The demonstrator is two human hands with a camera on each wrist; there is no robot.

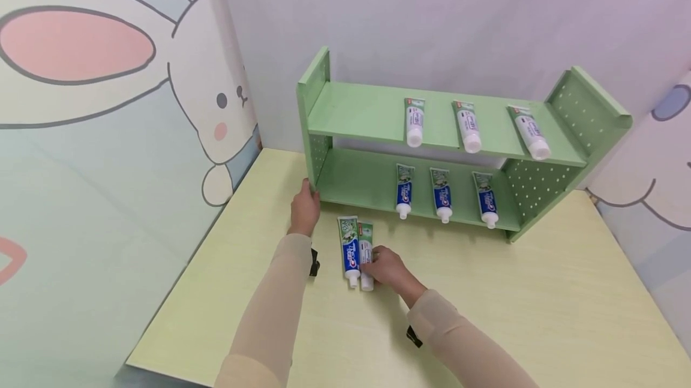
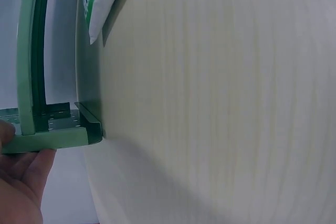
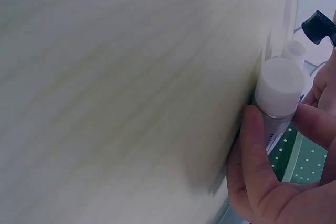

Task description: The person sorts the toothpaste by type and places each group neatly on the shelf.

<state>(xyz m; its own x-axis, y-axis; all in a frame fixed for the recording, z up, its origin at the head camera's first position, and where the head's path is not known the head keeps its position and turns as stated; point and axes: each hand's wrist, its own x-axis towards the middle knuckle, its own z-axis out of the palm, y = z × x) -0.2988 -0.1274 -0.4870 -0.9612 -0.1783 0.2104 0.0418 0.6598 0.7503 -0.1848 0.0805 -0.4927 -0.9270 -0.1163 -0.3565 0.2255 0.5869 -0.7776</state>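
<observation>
My left hand (image 1: 305, 210) grips the front edge of the left side panel of a green two-tier shelf (image 1: 353, 190); in the left wrist view its thumb and fingers (image 2: 39, 174) lie on either side of that panel. On the table, my right hand (image 1: 386, 266) pinches a white-and-green toothpaste tube (image 1: 366, 256) near its white cap (image 3: 281, 85), thumb on one side and fingers on the other. Close against that tube's left lies a blue-and-green toothpaste tube (image 1: 349, 250), cap toward me.
Three white toothpaste tubes (image 1: 415, 121) lie on the upper tier, caps toward the front. On the lower tier are three blue-and-green tubes (image 1: 404, 190), caps jutting past its edge. Walls stand behind and beside the pale yellow table (image 1: 567, 316).
</observation>
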